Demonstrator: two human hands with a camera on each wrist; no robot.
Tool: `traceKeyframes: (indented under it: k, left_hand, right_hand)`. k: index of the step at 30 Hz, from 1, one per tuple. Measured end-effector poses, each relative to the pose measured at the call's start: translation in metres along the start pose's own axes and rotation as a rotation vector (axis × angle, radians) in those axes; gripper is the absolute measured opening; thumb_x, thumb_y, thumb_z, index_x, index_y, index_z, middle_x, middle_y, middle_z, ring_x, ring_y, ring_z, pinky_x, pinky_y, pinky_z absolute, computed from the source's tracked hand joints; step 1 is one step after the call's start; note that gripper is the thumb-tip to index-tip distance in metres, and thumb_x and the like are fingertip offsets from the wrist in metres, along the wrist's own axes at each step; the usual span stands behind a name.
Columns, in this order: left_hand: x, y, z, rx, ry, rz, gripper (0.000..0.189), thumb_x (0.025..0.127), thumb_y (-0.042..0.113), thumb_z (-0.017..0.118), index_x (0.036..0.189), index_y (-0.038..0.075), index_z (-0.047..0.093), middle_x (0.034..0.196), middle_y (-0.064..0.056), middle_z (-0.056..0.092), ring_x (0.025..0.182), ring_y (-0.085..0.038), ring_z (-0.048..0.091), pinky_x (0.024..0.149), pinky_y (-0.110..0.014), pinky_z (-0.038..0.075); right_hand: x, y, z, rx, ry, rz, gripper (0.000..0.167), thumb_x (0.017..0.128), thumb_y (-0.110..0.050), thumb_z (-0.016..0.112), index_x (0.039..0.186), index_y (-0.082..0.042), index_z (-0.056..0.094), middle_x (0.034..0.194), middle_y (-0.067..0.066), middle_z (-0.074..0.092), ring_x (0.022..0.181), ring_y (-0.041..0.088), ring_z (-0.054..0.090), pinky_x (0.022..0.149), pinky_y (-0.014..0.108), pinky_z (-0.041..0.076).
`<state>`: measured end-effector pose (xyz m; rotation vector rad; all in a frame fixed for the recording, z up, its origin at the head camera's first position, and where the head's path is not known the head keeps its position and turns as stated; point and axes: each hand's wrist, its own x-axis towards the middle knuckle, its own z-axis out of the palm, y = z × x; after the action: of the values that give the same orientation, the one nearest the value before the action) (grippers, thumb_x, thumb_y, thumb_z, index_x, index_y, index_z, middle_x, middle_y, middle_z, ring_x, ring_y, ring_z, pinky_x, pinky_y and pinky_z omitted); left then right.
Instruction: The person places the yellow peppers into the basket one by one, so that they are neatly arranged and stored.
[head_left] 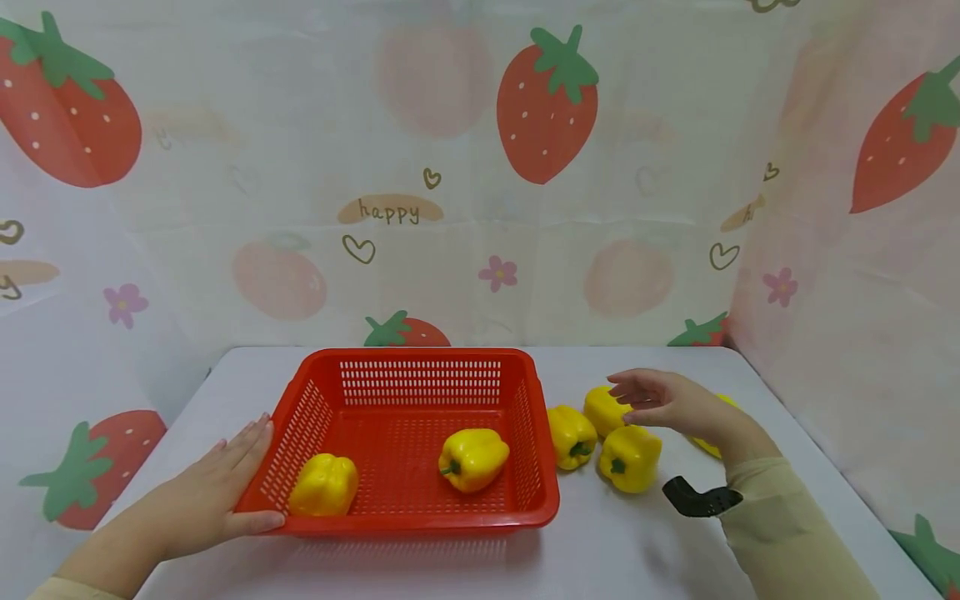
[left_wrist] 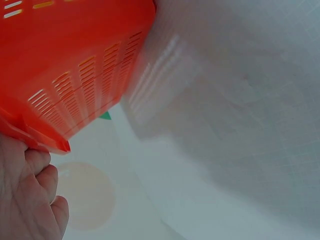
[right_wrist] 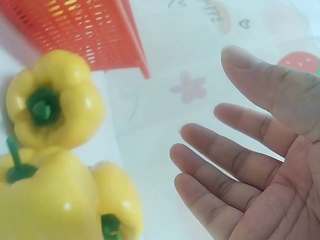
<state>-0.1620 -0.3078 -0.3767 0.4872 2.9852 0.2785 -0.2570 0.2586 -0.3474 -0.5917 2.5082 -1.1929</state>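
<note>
My left hand [head_left: 217, 492] lies along the left rim of a red plastic basket [head_left: 427, 522], fingers straight and thumb across the front corner. From below, the left wrist view shows that hand's fingers right at the basket rim [left_wrist: 35, 135]. Inside the basket, one yellow bell pepper [head_left: 324, 485] sits at the left and another yellow bell pepper [head_left: 474, 460] at the right. My right hand [head_left: 667, 400] hovers with nothing in it, fingers apart, over a cluster of a yellow bell pepper [head_left: 572, 437], a second pepper [head_left: 632, 460] and a third pepper [head_left: 603, 410].
More yellow [head_left: 705, 446] shows behind my right wrist, partly hidden by it. A black strap piece [head_left: 701, 498] hangs at my right sleeve. The white table [head_left: 600, 550] is backed and flanked by strawberry-print cloth [head_left: 465, 292].
</note>
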Motion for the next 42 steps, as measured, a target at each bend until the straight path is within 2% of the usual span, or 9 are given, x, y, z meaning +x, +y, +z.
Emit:
traceKeyframes:
  k: [10, 23, 30, 42]
  left_hand:
    - [0.000, 0.000, 0.000, 0.009, 0.008, 0.006, 0.113, 0.068, 0.071, 0.057, 0.146, 0.004, 0.010, 0.149, -0.019, 0.020, 0.134, -0.035, 0.020, 0.102, -0.061, 0.021]
    - [-0.001, 0.002, -0.001, 0.002, 0.007, 0.004, 0.112, 0.069, 0.071, 0.056, 0.146, 0.004, 0.010, 0.149, -0.019, 0.020, 0.134, -0.035, 0.020, 0.102, -0.061, 0.021]
    - [-0.001, 0.002, -0.002, 0.005, -0.004, -0.005, 0.112, 0.069, 0.071, 0.056, 0.146, 0.004, 0.010, 0.149, -0.019, 0.020, 0.134, -0.036, 0.021, 0.102, -0.061, 0.021]
    - [-0.001, 0.002, -0.002, 0.005, -0.002, -0.006, 0.111, 0.069, 0.071, 0.056, 0.146, 0.004, 0.012, 0.148, -0.019, 0.021, 0.133, -0.036, 0.021, 0.102, -0.061, 0.022]
  right_hand:
    - [-0.008, 0.017, 0.004, 0.055, 0.006, 0.045, 0.060, 0.082, -0.029, 0.068, 0.133, -0.008, 0.044, 0.128, 0.017, 0.050, 0.116, 0.034, 0.047, 0.095, 0.044, 0.044]
    - [-0.013, 0.036, 0.006, 0.022, 0.025, 0.093, 0.056, 0.084, -0.026, 0.067, 0.131, -0.006, 0.045, 0.125, 0.018, 0.052, 0.116, 0.036, 0.047, 0.092, 0.043, 0.046]
    - [-0.013, 0.046, 0.007, 0.021, 0.022, 0.103, 0.057, 0.084, -0.029, 0.066, 0.131, -0.006, 0.045, 0.128, 0.017, 0.051, 0.121, 0.040, 0.041, 0.097, 0.050, 0.040]
    - [-0.013, 0.058, 0.011, 0.016, 0.023, 0.136, 0.062, 0.078, -0.035, 0.071, 0.131, -0.011, 0.048, 0.135, 0.015, 0.046, 0.126, 0.036, 0.038, 0.101, 0.057, 0.030]
